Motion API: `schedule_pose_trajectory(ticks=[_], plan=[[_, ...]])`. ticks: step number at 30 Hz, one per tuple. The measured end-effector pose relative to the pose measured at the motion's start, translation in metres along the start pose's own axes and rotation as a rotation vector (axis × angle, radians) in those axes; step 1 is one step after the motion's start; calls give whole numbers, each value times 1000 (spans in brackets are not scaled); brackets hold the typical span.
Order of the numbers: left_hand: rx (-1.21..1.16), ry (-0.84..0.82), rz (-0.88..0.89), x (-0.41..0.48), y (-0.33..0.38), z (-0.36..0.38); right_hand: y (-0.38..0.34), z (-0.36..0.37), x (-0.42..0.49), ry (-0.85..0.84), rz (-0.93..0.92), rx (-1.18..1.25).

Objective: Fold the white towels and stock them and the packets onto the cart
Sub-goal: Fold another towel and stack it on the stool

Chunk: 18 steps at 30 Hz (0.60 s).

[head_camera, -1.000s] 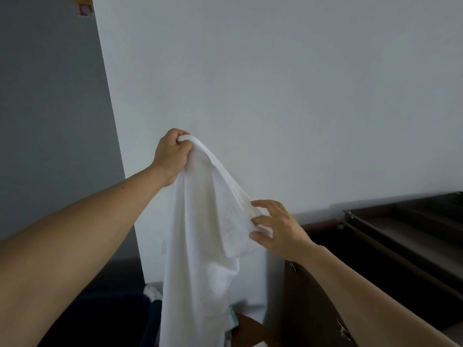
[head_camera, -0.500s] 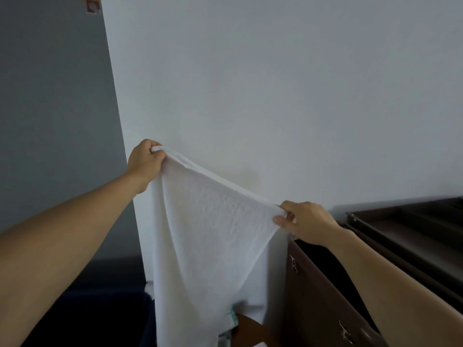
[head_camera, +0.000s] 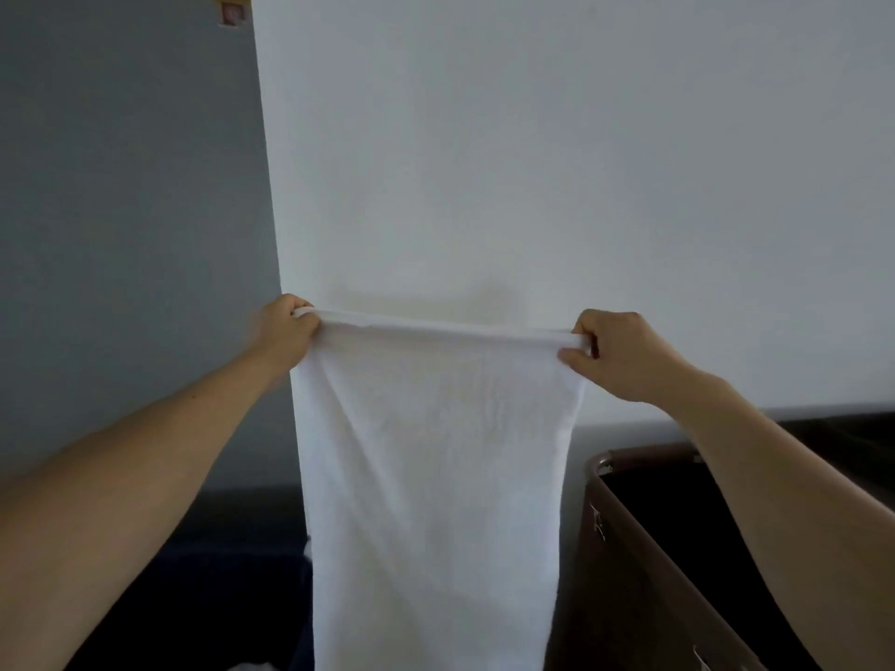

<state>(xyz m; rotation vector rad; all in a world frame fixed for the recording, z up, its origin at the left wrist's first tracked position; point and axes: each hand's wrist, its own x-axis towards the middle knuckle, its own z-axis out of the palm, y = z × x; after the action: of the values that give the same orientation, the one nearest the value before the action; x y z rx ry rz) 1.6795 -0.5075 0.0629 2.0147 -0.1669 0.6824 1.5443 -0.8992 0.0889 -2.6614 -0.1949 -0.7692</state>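
A white towel [head_camera: 436,477] hung full length just left of a brown cart [head_camera: 629,598], its long axis running straight up and down and its short top edge stretched nearly level, dipping slightly toward the cart. The cloth was soft, matte terry, flat across the middle with shallow folds fanning down from each top corner. The upper edge was rolled over into a narrow, rounded band. The lower end dropped out of view below the cart's rim.

The right hand [head_camera: 615,351], above the cart's near corner, pinched the top corner on the cart side, its grip closed with the thumb under the rolled edge and the fingers curled over it. The left hand [head_camera: 285,331], at the towel's corner away from the cart, held that corner in a closed fist, the cloth bunched inside its grip. Both bare forearms reached forward and up.

The cart was a box with smooth brown sides, a rounded corner, a dark interior and small metal clips [head_camera: 598,523] on its outer wall. Behind it rose a plain white wall [head_camera: 532,162] with a faint yellowish stain above the towel. Left of the cart, beyond the towel, stood a recessed grey wall [head_camera: 121,186] bearing a small reddish label [head_camera: 232,12] high up, and a dark blue mass [head_camera: 218,598] lay low, too dim to identify.
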Motion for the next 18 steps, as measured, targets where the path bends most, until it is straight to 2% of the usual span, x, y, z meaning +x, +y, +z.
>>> schedule_pose_trajectory(ticks=[5,8,11,13,14,16,18], plan=[[90,-112,-1,-6,-7,-14,1,15,5,136,148,117],[150,-233,-44,-12,0,-25,0,16,9,129,195,198],[210,-292,-47,-20,10,-31,0,15,13,31,251,46],[202,-293,-78,-24,14,-31,-5,9,14,-72,226,-145],[165,-272,-85,-25,16,-30,-6,5,15,-78,209,-156],[27,-170,-54,-29,20,-24,-10,1,16,62,228,24],[-113,14,21,-37,26,-14,-18,6,16,341,273,319]])
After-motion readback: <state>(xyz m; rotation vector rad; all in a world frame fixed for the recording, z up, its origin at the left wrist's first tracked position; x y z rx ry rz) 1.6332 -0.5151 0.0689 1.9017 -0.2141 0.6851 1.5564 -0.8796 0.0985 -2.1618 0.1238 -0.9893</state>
